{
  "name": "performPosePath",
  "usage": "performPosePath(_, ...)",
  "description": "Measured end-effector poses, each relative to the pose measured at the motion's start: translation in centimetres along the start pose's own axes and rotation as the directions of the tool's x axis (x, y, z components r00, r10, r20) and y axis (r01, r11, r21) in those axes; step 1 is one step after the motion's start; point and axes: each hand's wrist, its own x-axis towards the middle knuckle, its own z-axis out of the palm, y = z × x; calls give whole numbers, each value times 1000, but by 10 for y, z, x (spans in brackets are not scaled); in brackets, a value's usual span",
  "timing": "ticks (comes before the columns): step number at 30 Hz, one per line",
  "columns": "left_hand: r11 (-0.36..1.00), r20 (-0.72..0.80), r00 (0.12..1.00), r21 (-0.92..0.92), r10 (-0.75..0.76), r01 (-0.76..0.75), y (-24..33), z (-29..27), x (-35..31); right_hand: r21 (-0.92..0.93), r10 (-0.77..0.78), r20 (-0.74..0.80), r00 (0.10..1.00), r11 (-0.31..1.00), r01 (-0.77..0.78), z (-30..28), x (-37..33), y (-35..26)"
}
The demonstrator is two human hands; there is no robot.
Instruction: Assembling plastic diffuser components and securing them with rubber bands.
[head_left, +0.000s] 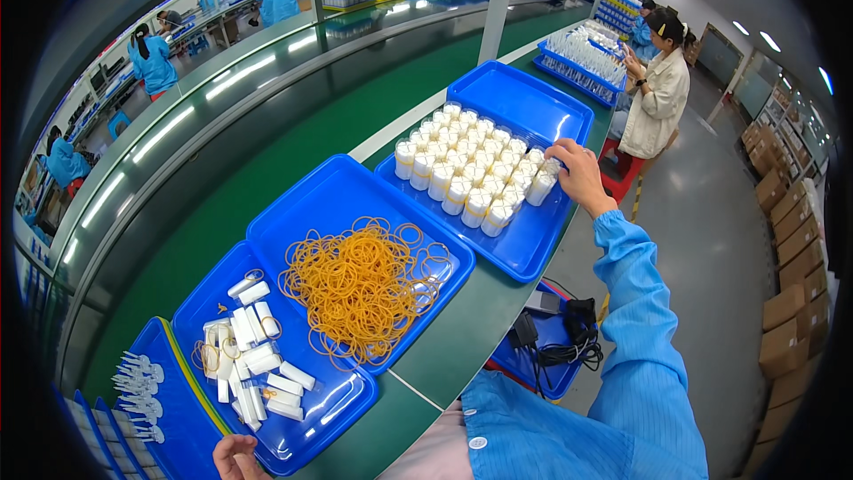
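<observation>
Firstly, at the lower left edge of the frame, the left hand (236, 457) is partly cut off; its fingers are loosely curled, and whether they hold anything cannot be told. Just above it, a blue tray (330, 422) contains loose white pieces (260, 357), with some bands on or among them. Adjoining it, left of centre, a second tray (324, 185) carries a heap of orange rubber bands (364, 284). Farther up, right of centre, a third tray (526, 258) holds white bundles (477, 207) standing upright in close rows. The right hand (582, 176) is at their right-hand end, fingers bent over an end bundle (552, 166) and apparently touching it; a firm grip cannot be confirmed. In this inspector's judgement, good handling calls for a light pinch on the sides and a straight vertical path, without brushing neighbours, which could topple. Beyond, at the upper right, is a co-worker in a cream jacket (662, 98).
</observation>
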Motion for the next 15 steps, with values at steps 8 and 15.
performPosePath(8,1000,-2,1000,-15,0,0,0,-1,2,177,95,-165,982,982,-65,-8,-5,-16)
performPosePath(15,1000,-13,1000,-25,-15,14,-3,-3,3,116,49,-158,986,993,-31,-11,-16,-36)
